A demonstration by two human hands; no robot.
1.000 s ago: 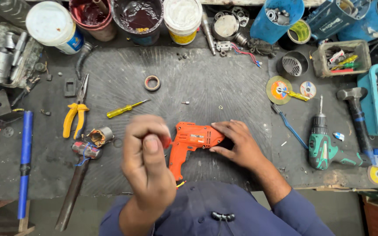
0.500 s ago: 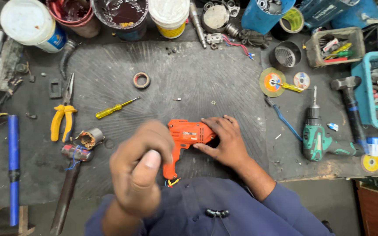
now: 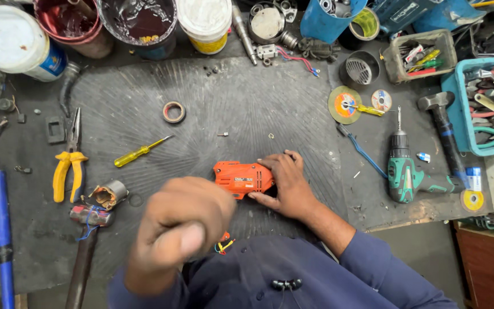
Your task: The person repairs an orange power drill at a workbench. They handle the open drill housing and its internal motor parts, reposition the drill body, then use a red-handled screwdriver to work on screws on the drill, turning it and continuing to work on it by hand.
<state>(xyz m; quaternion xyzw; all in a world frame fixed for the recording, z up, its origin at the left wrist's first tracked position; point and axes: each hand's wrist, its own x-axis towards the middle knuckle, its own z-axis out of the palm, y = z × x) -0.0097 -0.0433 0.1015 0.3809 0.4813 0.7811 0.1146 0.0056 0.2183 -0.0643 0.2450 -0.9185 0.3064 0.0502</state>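
Lying near the middle of the frame on the dark rubber mat (image 3: 247, 97), the orange drill body (image 3: 242, 178) runs left to right, its handle pointing down toward me and mostly hidden. My right hand (image 3: 286, 183) rests half open on its right end, fingers spread along the casing. My left hand (image 3: 177, 229) is raised close to the camera, curled into a fist and blurred; I cannot tell whether it holds anything.
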